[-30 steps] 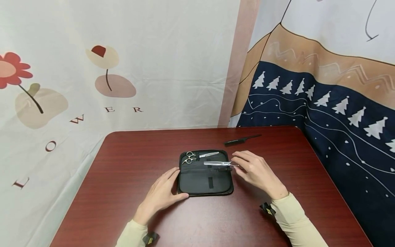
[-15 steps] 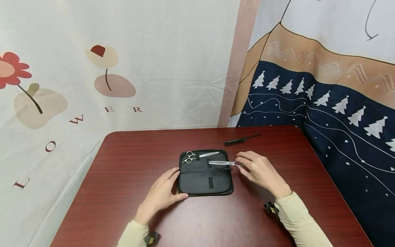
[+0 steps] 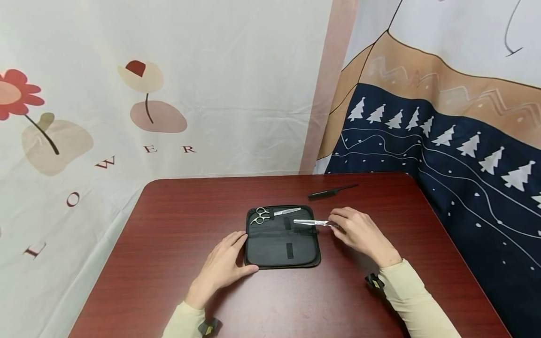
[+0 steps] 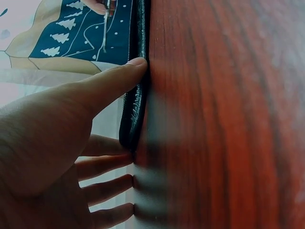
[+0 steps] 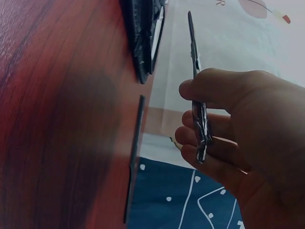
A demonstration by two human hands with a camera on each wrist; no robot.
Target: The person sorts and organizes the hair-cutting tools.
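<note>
Reddish-brown desk (image 3: 169, 225) carries a black case (image 3: 266, 249); right grip (image 3: 360, 232) pinches a pair of scissors (image 3: 310, 222) partly over it; left grip (image 3: 221, 265), spread wide, touches the case's edge.

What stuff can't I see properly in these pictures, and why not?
Held scissors: in the head view, the right hand covers part of the handles.
Case: in the right wrist view, the top edge cuts it off.
Comb: in the head view, its teeth are too small to make out.
Left sleeve: in the head view, the bottom edge cuts it off.
</note>
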